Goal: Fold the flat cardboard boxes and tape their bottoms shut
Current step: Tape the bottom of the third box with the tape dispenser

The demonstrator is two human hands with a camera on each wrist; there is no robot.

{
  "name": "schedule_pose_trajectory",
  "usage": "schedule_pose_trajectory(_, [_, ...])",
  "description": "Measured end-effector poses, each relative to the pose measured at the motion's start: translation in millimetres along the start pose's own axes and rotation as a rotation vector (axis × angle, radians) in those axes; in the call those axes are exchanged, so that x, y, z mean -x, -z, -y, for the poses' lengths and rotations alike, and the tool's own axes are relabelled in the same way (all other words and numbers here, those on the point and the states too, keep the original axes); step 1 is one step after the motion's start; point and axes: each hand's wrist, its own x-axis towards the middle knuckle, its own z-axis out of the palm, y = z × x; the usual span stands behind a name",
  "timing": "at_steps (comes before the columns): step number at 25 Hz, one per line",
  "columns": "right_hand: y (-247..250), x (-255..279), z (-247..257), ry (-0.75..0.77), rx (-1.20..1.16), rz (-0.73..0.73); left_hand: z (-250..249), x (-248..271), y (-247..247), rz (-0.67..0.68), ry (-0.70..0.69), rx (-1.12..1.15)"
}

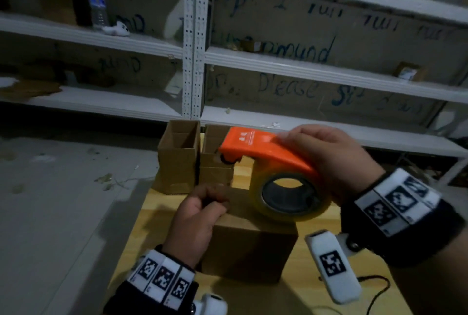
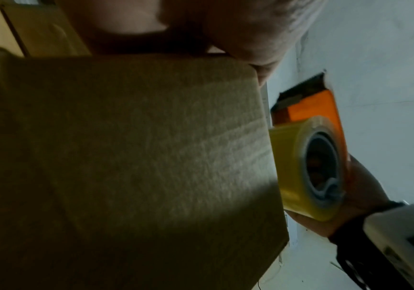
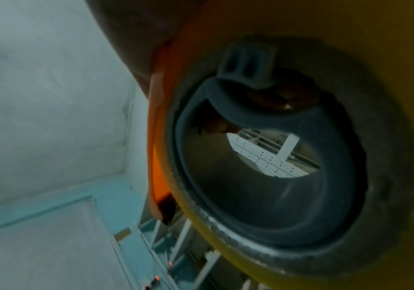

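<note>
Taping step, I'd say: right hand (image 1: 326, 162) wrapped around the orange tape dispenser (image 1: 266, 155), hovering over the near cardboard box (image 1: 253, 246) on the wooden table (image 1: 316, 297). Left hand (image 1: 200, 215), fingers curled, steadies the box top. Next: press tape onto the seam.

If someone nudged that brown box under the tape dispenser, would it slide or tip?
Probably slide. The cardboard box looks squat with a broad flat base on the smooth wooden table, so tipping seems unlikely. It is likely light, being thin cardboard. The left hand rests on its top edge, which should steady it.
</note>
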Motion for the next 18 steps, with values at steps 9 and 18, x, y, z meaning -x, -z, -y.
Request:
schedule_pose_trajectory(9, [-20, -17, -5, -0.101, 0.134, 0.052, -15, -10, 15, -0.12, 0.008, 0.023])
schedule_pose_trajectory(18, [-22, -18, -3, -0.057, 0.162, 0.113, -45, 1, 20, -0.069, -0.034, 0.04])
